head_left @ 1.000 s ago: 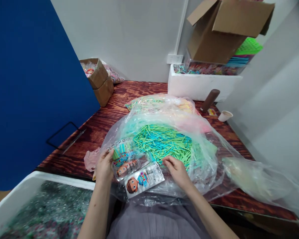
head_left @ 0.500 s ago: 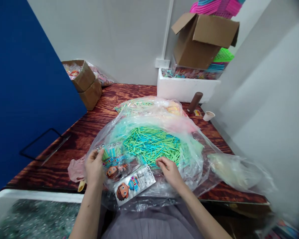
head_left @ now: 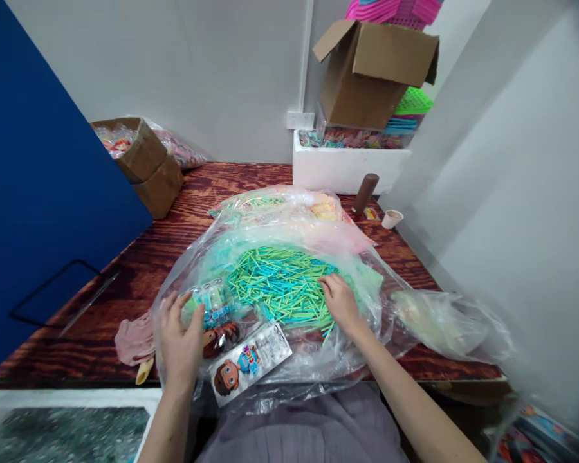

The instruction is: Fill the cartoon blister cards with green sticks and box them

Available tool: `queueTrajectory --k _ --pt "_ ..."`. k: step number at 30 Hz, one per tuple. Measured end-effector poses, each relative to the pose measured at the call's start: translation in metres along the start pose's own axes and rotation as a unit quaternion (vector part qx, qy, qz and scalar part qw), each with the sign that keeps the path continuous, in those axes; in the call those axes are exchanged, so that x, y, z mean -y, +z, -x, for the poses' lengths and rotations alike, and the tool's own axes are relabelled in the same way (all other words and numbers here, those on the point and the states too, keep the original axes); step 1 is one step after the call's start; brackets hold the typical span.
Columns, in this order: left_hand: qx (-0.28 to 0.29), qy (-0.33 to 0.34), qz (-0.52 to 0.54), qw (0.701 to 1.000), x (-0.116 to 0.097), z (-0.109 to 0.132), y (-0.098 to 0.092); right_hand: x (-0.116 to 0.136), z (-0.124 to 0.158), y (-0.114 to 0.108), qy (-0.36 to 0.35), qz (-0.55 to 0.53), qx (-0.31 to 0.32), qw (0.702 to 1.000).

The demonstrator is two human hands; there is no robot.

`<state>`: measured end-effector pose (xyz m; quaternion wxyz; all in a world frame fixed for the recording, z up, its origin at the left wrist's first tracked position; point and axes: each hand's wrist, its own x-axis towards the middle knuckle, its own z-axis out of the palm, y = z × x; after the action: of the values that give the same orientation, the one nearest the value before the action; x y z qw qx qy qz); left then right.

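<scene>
A large clear plastic bag (head_left: 265, 235) lies spread on the table, with a heap of thin green and blue sticks (head_left: 280, 286) in its opening. My right hand (head_left: 342, 302) is at the heap's right side, fingertips pinched together against the sticks; whatever is between them is hidden. At the left, my left hand (head_left: 181, 331) has its fingers apart beside small clear printed packets (head_left: 212, 305), which lie on the bag. In front of the heap rests a silver packet (head_left: 251, 363) with a cartoon figure, tilted on the plastic.
A white foam box (head_left: 350, 170) at the back carries an open carton (head_left: 374, 71). Nearby stand a brown cylinder (head_left: 365, 194) and a paper cup (head_left: 392, 219). Cardboard boxes (head_left: 157, 186) sit back left beside a blue panel (head_left: 53, 193). A pink cloth (head_left: 134, 339) lies left.
My left fingers have spread apart and come away from the packets' top edge. My right hand has moved up and right along the heap. The whole view has shifted slightly.
</scene>
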<state>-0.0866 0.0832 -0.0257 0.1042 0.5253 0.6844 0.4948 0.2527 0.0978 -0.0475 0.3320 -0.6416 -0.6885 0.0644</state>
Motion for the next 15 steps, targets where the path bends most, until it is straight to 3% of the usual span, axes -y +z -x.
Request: queueTrajectory --k 8,11,15 --pt "0.067 -0.019 0.046 0.997 0.003 0.014 -0.009 -0.005 -0.009 0.013 -0.021 0.234 0.064 0.970" --pt "0.074 -0.033 0.062 0.995 0.003 0.016 -0.011 -0.005 -0.015 0.014 -0.028 0.245 0.069 0.967" --pt "0.078 -0.066 0.068 0.992 0.000 0.016 -0.016 -0.011 -0.012 0.004 -0.031 0.183 0.056 0.981"
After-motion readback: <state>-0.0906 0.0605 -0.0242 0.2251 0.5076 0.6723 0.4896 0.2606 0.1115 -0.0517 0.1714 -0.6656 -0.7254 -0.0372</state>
